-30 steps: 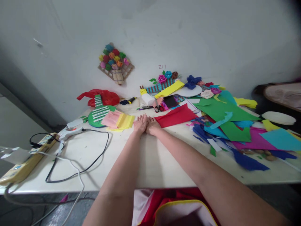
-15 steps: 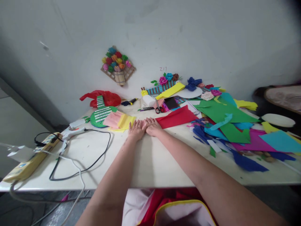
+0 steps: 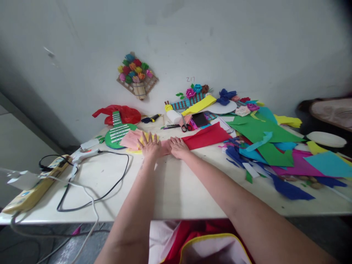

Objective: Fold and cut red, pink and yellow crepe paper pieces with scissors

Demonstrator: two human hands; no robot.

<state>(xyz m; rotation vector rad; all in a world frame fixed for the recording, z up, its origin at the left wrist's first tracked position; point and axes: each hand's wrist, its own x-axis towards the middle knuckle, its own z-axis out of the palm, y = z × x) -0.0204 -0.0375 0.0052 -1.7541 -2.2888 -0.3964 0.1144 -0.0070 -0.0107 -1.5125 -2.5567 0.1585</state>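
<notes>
My left hand [image 3: 150, 146] lies spread, palm down, over yellow crepe paper [image 3: 134, 151] and pink crepe paper [image 3: 132, 138]. A pink strip [image 3: 165, 147] runs flat on the table between my two hands. On its right end my right hand [image 3: 178, 147] rests palm down with the fingers stretched out. Beside those fingers begins a red crepe paper piece [image 3: 207, 137], slanting away to the right. What lies under both palms is hidden.
A green guitar-shaped craft [image 3: 121, 135], glue gun [image 3: 85, 156] and power strip [image 3: 35, 187] with cables lie left. Scissors [image 3: 185, 126] and pliers [image 3: 151, 119] lie behind. Coloured paper scraps [image 3: 266, 146] pile up right; a flower craft [image 3: 137, 79] hangs on the wall.
My left hand has slid left, away from the right one, and its fingers have spread. The pink strip between the hands now shows. My right hand stays in place.
</notes>
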